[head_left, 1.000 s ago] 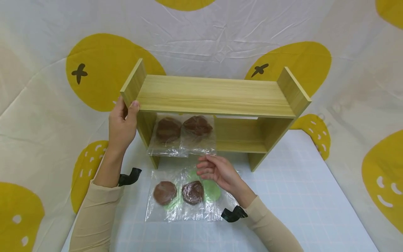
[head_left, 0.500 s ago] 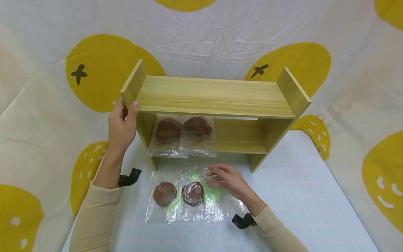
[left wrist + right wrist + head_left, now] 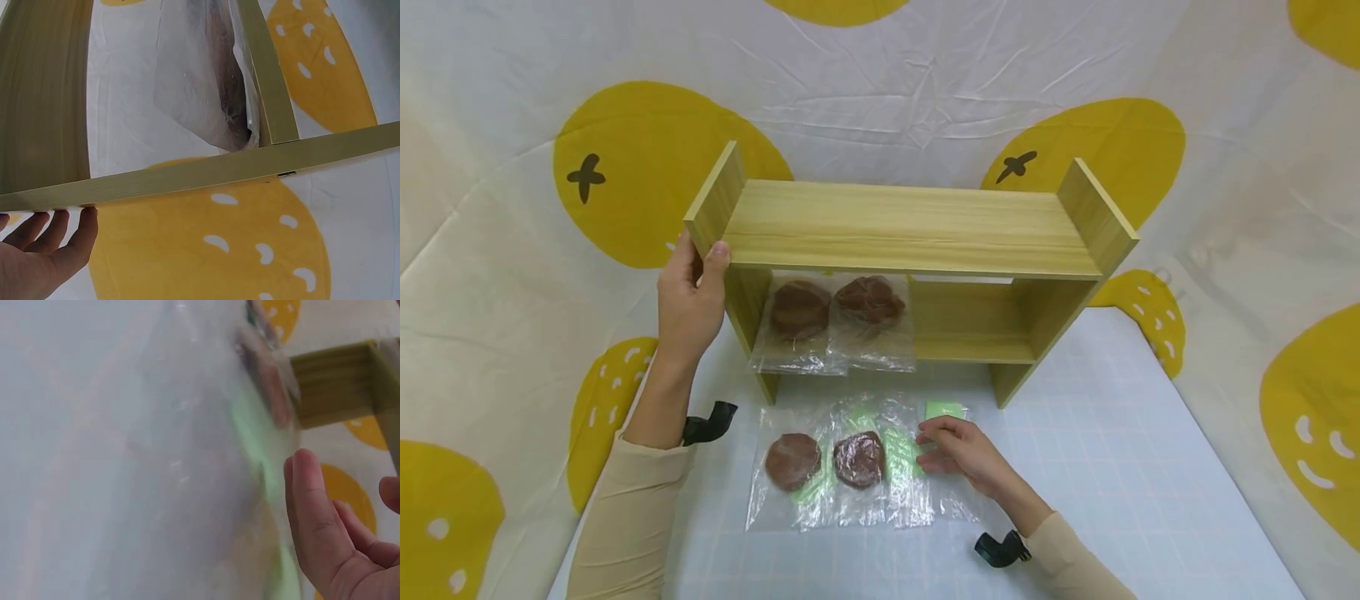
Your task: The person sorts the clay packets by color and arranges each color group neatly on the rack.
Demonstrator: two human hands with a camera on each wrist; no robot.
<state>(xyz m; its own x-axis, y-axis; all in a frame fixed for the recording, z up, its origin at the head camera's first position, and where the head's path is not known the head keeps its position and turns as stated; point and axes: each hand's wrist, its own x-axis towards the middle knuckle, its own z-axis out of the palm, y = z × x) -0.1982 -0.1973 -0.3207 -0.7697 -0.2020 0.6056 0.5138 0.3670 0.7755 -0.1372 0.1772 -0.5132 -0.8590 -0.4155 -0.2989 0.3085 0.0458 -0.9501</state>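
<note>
While the left hand (image 3: 688,304) grips the left upright of the wooden shelf (image 3: 910,229), thumb on the front edge and fingers (image 3: 59,226) curled behind the board, the right hand (image 3: 962,450) rests low on the table (image 3: 1112,467) in front of the shelf. Its fingers are loosely bent and lie on the right edge of a row of clear plastic bags (image 3: 850,471); whether they pinch the plastic or only touch it cannot be told. Two of these bags hold brown round pastries (image 3: 859,458), with green pieces showing beside and under them, and a small green piece (image 3: 945,409) lies just beyond the fingertips. On the lower board of the shelf, at its left end, two more bagged brown pastries (image 3: 833,308) lean side by side. The top board is bare wood. A white cloth with yellow shapes (image 3: 625,167) hangs behind.
</note>
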